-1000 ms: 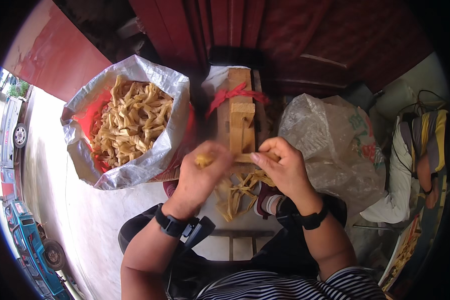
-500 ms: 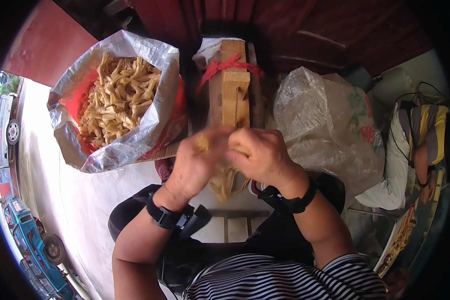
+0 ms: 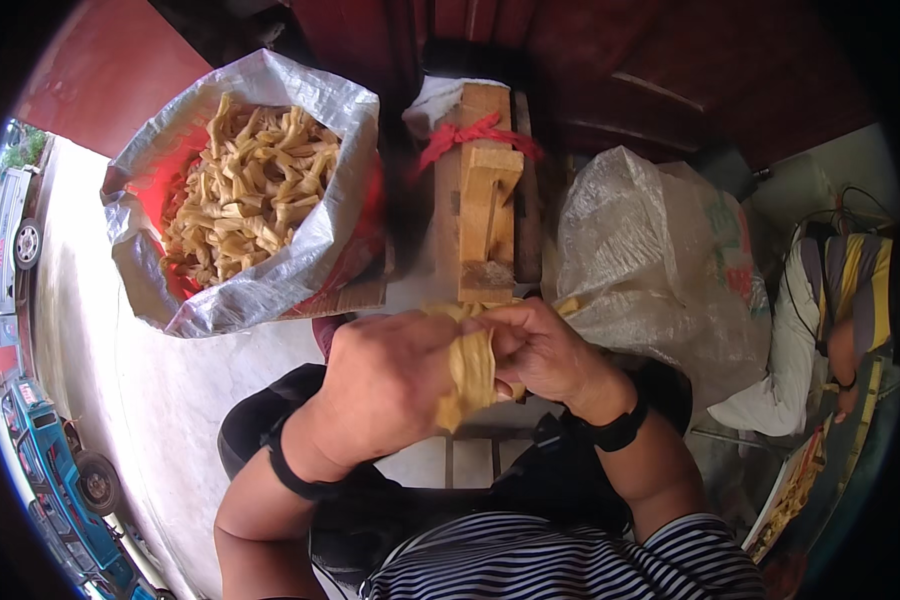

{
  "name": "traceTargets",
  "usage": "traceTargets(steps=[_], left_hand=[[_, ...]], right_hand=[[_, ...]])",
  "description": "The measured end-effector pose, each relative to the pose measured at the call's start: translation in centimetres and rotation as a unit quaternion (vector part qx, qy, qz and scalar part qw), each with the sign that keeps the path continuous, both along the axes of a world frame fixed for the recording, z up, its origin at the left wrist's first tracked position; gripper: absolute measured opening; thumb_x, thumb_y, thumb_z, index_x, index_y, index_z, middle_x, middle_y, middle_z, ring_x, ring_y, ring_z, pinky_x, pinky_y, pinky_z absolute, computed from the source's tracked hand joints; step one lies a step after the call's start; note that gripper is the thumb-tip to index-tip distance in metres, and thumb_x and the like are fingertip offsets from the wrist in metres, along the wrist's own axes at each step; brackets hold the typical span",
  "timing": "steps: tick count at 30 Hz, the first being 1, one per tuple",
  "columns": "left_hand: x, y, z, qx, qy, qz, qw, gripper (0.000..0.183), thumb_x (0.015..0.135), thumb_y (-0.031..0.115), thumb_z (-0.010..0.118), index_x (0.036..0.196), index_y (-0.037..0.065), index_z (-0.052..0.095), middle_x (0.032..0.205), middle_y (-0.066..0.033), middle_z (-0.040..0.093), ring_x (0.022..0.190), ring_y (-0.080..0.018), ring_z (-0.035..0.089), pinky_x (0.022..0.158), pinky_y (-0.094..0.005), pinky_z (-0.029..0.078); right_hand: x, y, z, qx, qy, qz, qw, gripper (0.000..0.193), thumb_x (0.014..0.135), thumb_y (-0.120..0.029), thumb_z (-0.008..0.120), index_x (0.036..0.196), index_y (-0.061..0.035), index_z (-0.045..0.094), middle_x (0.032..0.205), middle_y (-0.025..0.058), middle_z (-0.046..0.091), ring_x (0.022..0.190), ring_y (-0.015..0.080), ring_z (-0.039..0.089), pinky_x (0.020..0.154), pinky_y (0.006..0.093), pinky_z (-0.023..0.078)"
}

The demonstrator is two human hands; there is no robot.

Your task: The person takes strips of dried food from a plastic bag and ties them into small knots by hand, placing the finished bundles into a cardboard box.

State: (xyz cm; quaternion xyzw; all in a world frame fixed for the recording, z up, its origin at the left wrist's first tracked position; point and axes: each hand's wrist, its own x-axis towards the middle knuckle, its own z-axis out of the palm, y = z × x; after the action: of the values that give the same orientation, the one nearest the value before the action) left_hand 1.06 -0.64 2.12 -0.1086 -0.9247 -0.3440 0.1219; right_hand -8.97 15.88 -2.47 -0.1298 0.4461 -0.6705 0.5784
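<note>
In front of my lap, both hands work on a pale yellow, leathery strip (image 3: 473,368), whose exact kind I cannot make out. My left hand (image 3: 380,375) is closed on its left side, with its back toward the view hiding most of the fingers. Thumb and fingers of my right hand (image 3: 552,352) pinch the strip's upper right part, and a thin end pokes out past the knuckles. Just beyond them is the near end of a wooden block stand (image 3: 448,240), tied round with red cloth (image 3: 482,130).
On the left, an open silver-lined sack (image 3: 355,120) holds a heap of knotted yellow-tan strips (image 3: 260,190). A translucent plastic sack (image 3: 620,240) lies at the right. Farther right, a person in a striped top (image 3: 855,290) sits by a tray of yellow pieces (image 3: 795,490).
Both hands have come down toward my lap, away from the wooden stand. The strip, mostly hidden and blurred before, now shows broad between them. The view has shifted slightly.
</note>
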Motion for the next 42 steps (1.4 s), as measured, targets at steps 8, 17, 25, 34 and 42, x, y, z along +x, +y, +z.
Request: traceTargets(steps=[8, 17, 25, 34, 42], left_hand=[[0.5, 0.6, -2.4, -0.102, 0.15, 0.124, 0.976, 0.031, 0.058, 0.025, 0.074, 0.083, 0.008, 0.067, 0.095, -0.0053, 0.063, 0.087, -0.0254, 0.063, 0.08, -0.0405, 0.048], [1.0, 0.7, -3.4, -0.032, -0.143, 0.114, 0.983, 0.022, 0.07, 0.005, 0.07, 0.092, 0.003, 0.069, 0.115, -0.0134, 0.063, 0.108, -0.0245, 0.059, 0.089, -0.041, 0.042], [0.9, -1.7, -0.5, 0.376, -0.119, 0.103, 0.913, 0.012, 0.085, 0.004, 0.062, 0.078, -0.007, 0.063, 0.113, -0.0145, 0.059, 0.105, -0.0275, 0.06, 0.088, -0.0358, 0.048], [0.8, -3.1, -1.2, 0.564, -0.277, 0.144, 0.765, 0.045, 0.083, 0.03, 0.072, 0.11, -0.003, 0.058, 0.089, -0.0114, 0.065, 0.071, -0.0159, 0.062, 0.062, -0.0255, 0.05], [0.4, -0.7, -1.7, 0.603, -0.288, 0.199, 0.716, 0.015, 0.081, 0.002, 0.067, 0.088, 0.0, 0.055, 0.067, -0.0084, 0.059, 0.047, -0.0125, 0.054, 0.042, -0.0239, 0.042]], right_hand=[[1.5, -1.2, -1.3, -0.066, -0.164, -0.084, 0.981, 0.015, 0.088, -0.007, 0.06, 0.102, -0.0016, 0.061, 0.081, 0.0015, 0.061, 0.068, 0.005, 0.054, 0.053, 0.0194, 0.04], [1.3, -1.0, -0.8, 0.012, 0.649, -0.051, 0.759, 0.018, 0.086, -0.02, 0.062, 0.08, -0.0027, 0.061, 0.07, 0.0147, 0.061, 0.063, 0.035, 0.06, 0.054, 0.0405, 0.047], [0.9, 0.4, -2.9, 0.005, 0.43, 0.043, 0.902, 0.035, 0.096, -0.029, 0.045, 0.076, -0.0018, 0.056, 0.062, 0.0063, 0.056, 0.055, 0.0189, 0.053, 0.051, 0.0312, 0.04], [0.4, 0.5, -1.5, 0.043, 0.056, 0.037, 0.997, 0.04, 0.098, -0.035, 0.048, 0.078, -0.0019, 0.059, 0.056, -0.0087, 0.037, 0.047, 0.0002, 0.025, 0.045, 0.0194, 0.02], [-0.6, 1.4, 1.0, 0.103, 0.214, 0.008, 0.971, 0.03, 0.092, -0.03, 0.06, 0.08, -0.0027, 0.063, 0.06, -0.005, 0.05, 0.053, 0.0027, 0.04, 0.048, 0.0187, 0.029]])
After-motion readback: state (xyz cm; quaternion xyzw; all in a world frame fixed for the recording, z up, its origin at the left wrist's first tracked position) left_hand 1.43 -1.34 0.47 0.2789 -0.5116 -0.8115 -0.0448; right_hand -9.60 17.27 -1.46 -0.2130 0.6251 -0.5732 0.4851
